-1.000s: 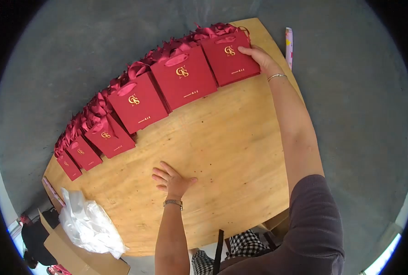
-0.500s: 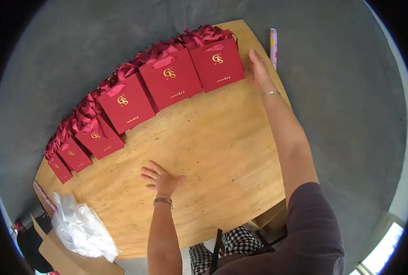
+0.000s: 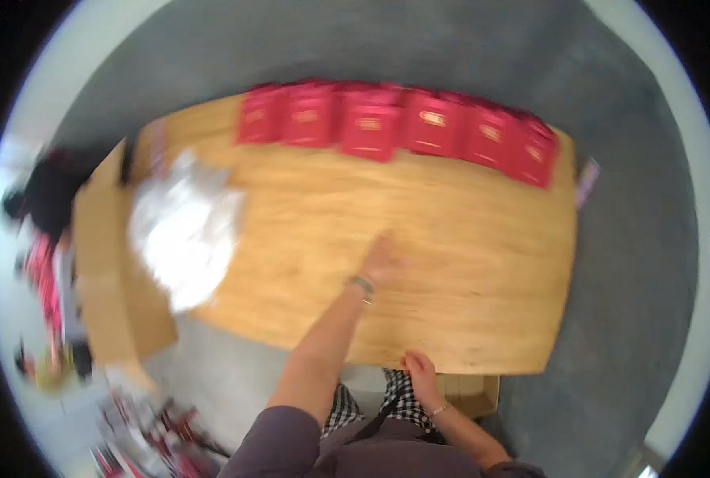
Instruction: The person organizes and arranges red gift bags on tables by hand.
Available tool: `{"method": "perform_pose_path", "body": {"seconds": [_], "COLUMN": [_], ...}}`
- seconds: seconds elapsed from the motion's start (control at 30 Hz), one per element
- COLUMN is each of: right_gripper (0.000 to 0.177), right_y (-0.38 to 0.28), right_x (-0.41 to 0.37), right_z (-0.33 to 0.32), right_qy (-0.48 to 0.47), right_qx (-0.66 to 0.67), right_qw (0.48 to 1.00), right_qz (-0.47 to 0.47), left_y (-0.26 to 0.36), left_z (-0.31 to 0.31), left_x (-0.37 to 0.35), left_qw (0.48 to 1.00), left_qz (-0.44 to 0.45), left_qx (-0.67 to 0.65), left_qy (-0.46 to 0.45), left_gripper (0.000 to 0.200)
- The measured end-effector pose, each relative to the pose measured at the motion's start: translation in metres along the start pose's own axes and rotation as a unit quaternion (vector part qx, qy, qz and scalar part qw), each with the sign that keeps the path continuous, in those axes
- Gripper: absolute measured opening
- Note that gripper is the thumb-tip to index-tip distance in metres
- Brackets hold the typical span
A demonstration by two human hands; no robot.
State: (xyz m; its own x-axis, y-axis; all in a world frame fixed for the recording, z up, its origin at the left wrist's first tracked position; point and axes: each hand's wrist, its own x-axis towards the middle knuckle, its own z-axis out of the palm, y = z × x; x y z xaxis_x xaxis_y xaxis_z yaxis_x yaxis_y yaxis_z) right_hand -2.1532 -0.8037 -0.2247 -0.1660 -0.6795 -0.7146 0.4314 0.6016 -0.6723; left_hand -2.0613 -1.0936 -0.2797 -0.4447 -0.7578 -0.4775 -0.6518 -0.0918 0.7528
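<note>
Red paper bags (image 3: 368, 134) with gold print and ribbon handles form a row along the far edge of the wooden table (image 3: 451, 311); the view is smeared by motion. My left hand (image 3: 383, 261), with a watch at the wrist, is over the middle of the table, away from the bags; its fingers are blurred. At the near table edge, close to the checked trousers, is my right hand (image 3: 420, 374), with a bangle and curled fingers. Whether anything is in it cannot be made out.
White plastic bags (image 3: 186, 231) lie at the table's left end, beside a cardboard box (image 3: 104, 279). Another box (image 3: 470, 390) is under the near edge. A pinkish roll (image 3: 587, 183) is at the right edge. People (image 3: 48, 271) are at the far left.
The view has turned and shifted, so the bag row now runs across the top. My right hand has come back from beside the rightmost bag to the near edge. My left hand remains over the table.
</note>
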Motion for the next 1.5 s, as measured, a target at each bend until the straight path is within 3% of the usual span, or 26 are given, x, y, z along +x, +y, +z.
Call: {"method": "perform_pose_path", "body": {"seconds": [0.03, 0.07, 0.13, 0.17, 0.23, 0.27, 0.3, 0.4, 0.47, 0.5, 0.53, 0.63, 0.7, 0.77, 0.8, 0.83, 0.97, 1.0, 1.07, 1.1, 1.17, 1.23, 1.33, 1.4, 1.43, 1.5], "right_gripper": [0.026, 0.026, 0.026, 0.025, 0.025, 0.025, 0.024, 0.023, 0.022, 0.022, 0.024, 0.027, 0.029, 0.029, 0.029, 0.029, 0.026, 0.024, 0.026, 0.027, 0.029, 0.029, 0.028, 0.028, 0.028, 0.028], "right_y": [0.018, 0.021, -0.020, -0.017, 0.005, -0.009, 0.000, 0.019, 0.042, 0.055, 0.068, 0.115, 0.150, 0.184, 0.202, 0.221, 0.297, 0.313, 0.339, 0.353, 0.377, 0.406, 0.460, 0.499, 0.515, 0.548], "right_x": [-0.011, -0.023, -0.053, -0.054, -0.039, -0.042, -0.026, -0.023, -0.030, -0.038, -0.054, -0.103, -0.141, -0.189, -0.202, -0.215, -0.248, -0.253, -0.274, -0.292, -0.326, -0.348, -0.382, -0.401, -0.416, -0.452], "right_z": [0.006, 0.019, 0.065, 0.078, 0.072, 0.096, 0.101, 0.153, 0.213, 0.242, 0.287, 0.418, 0.493, 0.557, 0.577, 0.593, 0.648, 0.660, 0.701, 0.724, 0.767, 0.798, 0.821, 0.816, 0.812, 0.797], "right_qy": [-0.055, -0.082, -0.118, -0.138, -0.146, -0.142, -0.128, -0.062, -0.147, -0.206, -0.241, -0.399, -0.481, -0.534, -0.555, -0.577, -0.614, -0.608, -0.629, -0.638, -0.654, -0.662, -0.654, -0.626, -0.625, -0.631], "right_qx": [-0.024, -0.059, -0.117, -0.145, -0.209, -0.243, -0.247, -0.223, -0.258, -0.278, -0.329, -0.438, -0.459, -0.481, -0.504, -0.515, -0.584, -0.621, -0.635, -0.624, -0.602, -0.599, -0.610, -0.671, -0.676, -0.698], "right_qw": [0.996, 0.990, 0.978, 0.972, 0.963, 0.958, 0.960, 0.973, 0.955, 0.938, 0.913, 0.805, 0.747, 0.695, 0.661, 0.633, 0.522, 0.485, 0.438, 0.436, 0.434, 0.415, 0.379, 0.323, 0.312, 0.218], "right_qz": [0.066, 0.096, 0.126, 0.121, 0.091, 0.060, 0.039, 0.012, 0.011, 0.015, 0.026, 0.020, 0.007, 0.020, 0.026, 0.039, 0.091, 0.100, 0.099, 0.113, 0.145, 0.175, 0.238, 0.230, 0.232, 0.259], "left_y": [-0.030, -0.030, -0.074, -0.106, -0.116, -0.208, -0.218, -0.312, -0.353, -0.374, -0.376, -0.405, -0.397, -0.380, -0.396, -0.415, -0.410, -0.407, -0.381, -0.377, -0.371, -0.378, -0.397, -0.400, -0.406, -0.417], "left_z": [0.010, 0.004, 0.009, 0.015, -0.023, 0.027, 0.002, 0.001, -0.009, -0.008, -0.015, 0.015, 0.043, 0.063, 0.094, 0.129, 0.176, 0.169, 0.144, 0.131, 0.107, 0.090, 0.081, 0.081, 0.089, 0.111], "left_x": [-0.023, -0.073, -0.164, -0.218, -0.337, -0.378, -0.425, -0.598, -0.699, -0.750, -0.793, -0.892, -0.920, -0.919, -0.906, -0.885, -0.805, -0.810, -0.812, -0.824, -0.850, -0.876, -0.909, -0.926, -0.931, -0.949], "left_qw": [0.990, 0.998, 0.993, 0.995, 0.994, 0.993, 0.974, 0.933, 0.849, 0.820, 0.751, 0.575, 0.414, 0.280, 0.254, 0.233, 0.318, 0.299, 0.366, 0.384, 0.358, 0.310, 0.184, 0.085, 0.073, -0.040], "left_qz": [0.064, -0.003, 0.035, -0.081, -0.103, -0.072, -0.222, -0.344, -0.494, -0.501, -0.525, -0.527, -0.479, -0.480, -0.494, -0.503, -0.510, -0.513, -0.500, -0.533, -0.564, -0.572, -0.549, -0.555, -0.556, -0.449], "left_qx": [0.117, 0.047, 0.098, 0.005, -0.018, 0.047, 0.015, 0.023, -0.035, -0.056, -0.158, -0.162, -0.226, -0.335, -0.366, -0.396, -0.489, -0.495, -0.529, -0.512, -0.514, -0.514, -0.479, -0.447, -0.451, -0.493], "left_qy": [0.042, 0.046, 0.054, 0.051, -0.017, 0.085, -0.051, 0.101, 0.181, 0.270, 0.368, 0.604, 0.740, 0.760, 0.747, 0.732, 0.632, 0.633, 0.580, 0.554, 0.538, 0.559, 0.660, 0.697, 0.694, 0.744], "left_gripper": [0.083, 0.074, 0.061, 0.056, 0.054, 0.049, 0.045, 0.051, 0.054, 0.053, 0.053, 0.052, 0.050, 0.048, 0.048, 0.048, 0.052, 0.052, 0.055, 0.056, 0.057, 0.055, 0.052, 0.050, 0.050, 0.046]}}
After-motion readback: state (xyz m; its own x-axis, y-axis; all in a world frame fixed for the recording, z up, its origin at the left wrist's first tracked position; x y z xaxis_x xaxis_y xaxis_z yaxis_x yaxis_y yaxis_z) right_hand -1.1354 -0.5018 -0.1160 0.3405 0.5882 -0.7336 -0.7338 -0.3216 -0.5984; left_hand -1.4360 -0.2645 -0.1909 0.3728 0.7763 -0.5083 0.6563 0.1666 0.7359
